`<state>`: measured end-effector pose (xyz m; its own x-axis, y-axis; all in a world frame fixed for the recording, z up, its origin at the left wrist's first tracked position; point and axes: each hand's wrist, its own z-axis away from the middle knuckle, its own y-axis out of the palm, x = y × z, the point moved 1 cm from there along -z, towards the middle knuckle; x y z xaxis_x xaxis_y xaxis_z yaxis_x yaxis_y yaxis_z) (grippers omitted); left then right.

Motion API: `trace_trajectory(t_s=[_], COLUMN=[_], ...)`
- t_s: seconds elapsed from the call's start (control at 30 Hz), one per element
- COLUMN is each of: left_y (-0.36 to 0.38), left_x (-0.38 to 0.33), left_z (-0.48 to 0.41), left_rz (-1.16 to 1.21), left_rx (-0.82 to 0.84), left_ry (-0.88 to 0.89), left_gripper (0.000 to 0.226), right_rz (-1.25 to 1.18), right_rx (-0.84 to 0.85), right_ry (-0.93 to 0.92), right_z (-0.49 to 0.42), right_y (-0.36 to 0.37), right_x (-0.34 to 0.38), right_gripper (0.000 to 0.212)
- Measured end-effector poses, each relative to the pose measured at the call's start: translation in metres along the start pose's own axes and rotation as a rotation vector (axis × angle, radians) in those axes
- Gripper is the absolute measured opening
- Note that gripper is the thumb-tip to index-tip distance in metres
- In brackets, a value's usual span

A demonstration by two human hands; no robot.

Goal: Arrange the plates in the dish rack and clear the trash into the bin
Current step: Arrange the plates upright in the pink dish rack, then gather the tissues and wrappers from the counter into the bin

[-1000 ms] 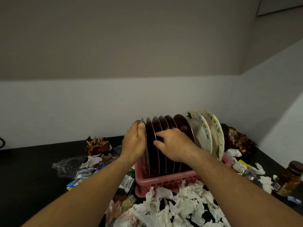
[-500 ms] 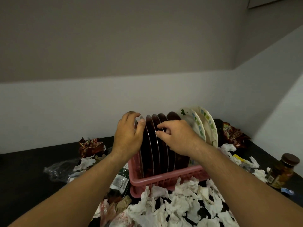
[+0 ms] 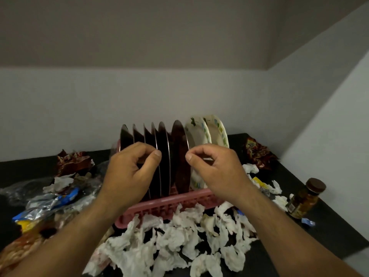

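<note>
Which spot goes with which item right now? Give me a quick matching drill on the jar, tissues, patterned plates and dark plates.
Items:
1. brown-lidded jar
2. crumpled tissues
3. patterned plates
4. dark plates

Places:
A. right end of the pink dish rack
B. heaped on the counter in front of the rack
C. counter's far right side, apart from the rack
D. rack's left and middle slots

Pairs: 1-C, 2-B, 3-A, 4-D
</note>
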<state>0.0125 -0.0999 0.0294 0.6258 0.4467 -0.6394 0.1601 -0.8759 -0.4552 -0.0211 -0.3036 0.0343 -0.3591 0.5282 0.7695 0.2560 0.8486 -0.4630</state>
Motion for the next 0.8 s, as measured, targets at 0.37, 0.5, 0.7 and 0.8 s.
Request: trace_trajectory(t_s=[0.37, 0.5, 0.7, 0.8], left_y=[0.05, 0.08, 0.148, 0.192], left_x=[-0.066, -0.089, -0.109, -0.111], left_z=[0.017, 0.025, 0.001, -0.031], left_rz=[-0.201, -0.284, -0.338, -0.406], left_rx=[0.445, 0.573, 0.647, 0.659], left_ry=[0.235, 0.296, 0.304, 0.247], left_gripper=[0.034, 0.047, 0.046, 0.05], right_rz=[0.51, 0.655, 0.733, 0.733], right_rx=[0.164, 0.231, 0.309, 0.326], right_ry=[0.106, 0.171, 0.215, 0.209], right_z=[0.081, 0.099, 0.074, 0.039], right_y=[-0.087, -0.12, -0.169, -0.206], right_x=[-0.031, -0.046, -0.078, -0.095], right_gripper=[0.03, 0.042, 0.042, 0.04])
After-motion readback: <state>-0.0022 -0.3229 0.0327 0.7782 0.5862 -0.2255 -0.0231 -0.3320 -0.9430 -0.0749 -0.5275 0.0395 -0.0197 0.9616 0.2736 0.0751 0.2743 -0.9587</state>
